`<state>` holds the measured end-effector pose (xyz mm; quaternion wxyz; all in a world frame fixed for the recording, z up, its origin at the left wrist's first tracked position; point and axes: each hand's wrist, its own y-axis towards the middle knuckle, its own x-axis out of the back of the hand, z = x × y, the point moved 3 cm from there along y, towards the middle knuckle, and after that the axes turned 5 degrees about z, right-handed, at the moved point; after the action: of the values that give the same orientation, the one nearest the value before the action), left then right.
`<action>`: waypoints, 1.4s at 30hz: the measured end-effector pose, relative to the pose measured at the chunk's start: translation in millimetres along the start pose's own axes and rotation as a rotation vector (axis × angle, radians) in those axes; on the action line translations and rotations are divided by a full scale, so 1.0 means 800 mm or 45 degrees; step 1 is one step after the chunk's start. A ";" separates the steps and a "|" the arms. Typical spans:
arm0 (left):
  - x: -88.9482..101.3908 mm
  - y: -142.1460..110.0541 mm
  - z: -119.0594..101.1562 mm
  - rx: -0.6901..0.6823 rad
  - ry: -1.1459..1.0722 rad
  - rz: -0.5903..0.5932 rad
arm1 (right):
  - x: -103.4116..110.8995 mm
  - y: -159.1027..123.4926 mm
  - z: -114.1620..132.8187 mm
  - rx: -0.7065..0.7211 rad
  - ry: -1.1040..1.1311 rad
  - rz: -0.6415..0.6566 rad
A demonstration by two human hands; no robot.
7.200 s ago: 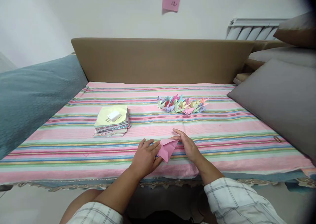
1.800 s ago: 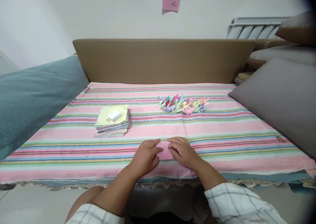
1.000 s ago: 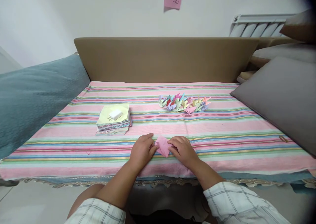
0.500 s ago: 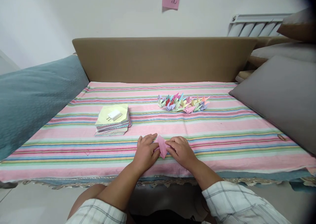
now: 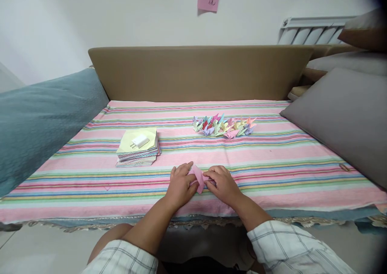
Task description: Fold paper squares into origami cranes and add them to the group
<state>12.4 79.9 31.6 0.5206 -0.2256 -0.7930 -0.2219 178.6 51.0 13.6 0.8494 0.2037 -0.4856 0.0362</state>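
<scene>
A small piece of pink origami paper (image 5: 198,175), partly folded, lies between my hands near the front edge of the striped cloth. My left hand (image 5: 181,184) grips its left side, with the thumb low and the fingers along the upper edge. On the right side, my right hand (image 5: 221,184) pinches the paper between thumb and fingers. Parts of the paper are hidden under the fingers. Beyond my hands, folded paper cranes (image 5: 224,127) in many colours sit in a group. To the left is a stack of square paper (image 5: 152,143) with a white plug adapter (image 5: 140,140) on top.
The striped cloth (image 5: 90,165) covers the seat, with a brown backrest (image 5: 199,72) behind it. A blue-green cushion (image 5: 51,113) is at the left and a grey pillow (image 5: 338,117) at the right. A small brown loop (image 5: 344,167) lies near the pillow.
My hands stay on the pink paper. The right side of the paper shifts slightly under my right fingers, and my left hand moves a little to the right.
</scene>
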 end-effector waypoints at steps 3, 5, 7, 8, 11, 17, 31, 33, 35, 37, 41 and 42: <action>0.000 0.004 0.002 0.017 -0.032 -0.009 | -0.001 0.000 -0.001 0.011 -0.001 0.015; 0.000 0.007 0.003 0.026 -0.061 -0.019 | -0.001 0.000 -0.001 0.026 -0.003 0.025; -0.001 0.011 0.004 0.032 -0.099 -0.025 | 0.000 0.000 -0.001 0.032 -0.001 0.028; -0.001 0.014 0.004 0.033 -0.118 -0.024 | 0.000 0.000 -0.001 0.032 0.000 0.030; 0.000 0.019 0.004 0.034 -0.166 -0.009 | 0.001 0.000 -0.002 0.034 0.002 0.047; 0.009 0.022 0.007 -0.017 -0.217 0.088 | 0.002 0.001 -0.002 0.037 0.004 0.074; 0.009 0.012 0.002 -0.142 -0.140 0.112 | 0.003 0.002 -0.001 0.000 0.001 0.085; 0.008 0.012 0.001 -0.149 -0.120 0.116 | 0.004 0.001 -0.001 0.006 0.017 0.086; 0.007 0.011 0.000 -0.160 -0.090 0.112 | 0.005 0.001 -0.001 0.005 0.029 0.083; 0.006 0.009 -0.001 -0.173 -0.067 0.095 | 0.005 0.001 -0.001 -0.001 0.028 0.083; 0.008 0.007 -0.002 -0.184 -0.094 0.045 | 0.005 0.002 -0.002 -0.001 0.027 0.096; 0.008 0.007 -0.001 -0.181 -0.107 0.036 | 0.004 0.003 -0.002 0.002 0.033 0.099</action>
<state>14.2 84.5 38.9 0.4728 -0.2823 -0.7930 -0.2606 181.3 53.0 16.5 0.8535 0.1849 -0.4819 0.0721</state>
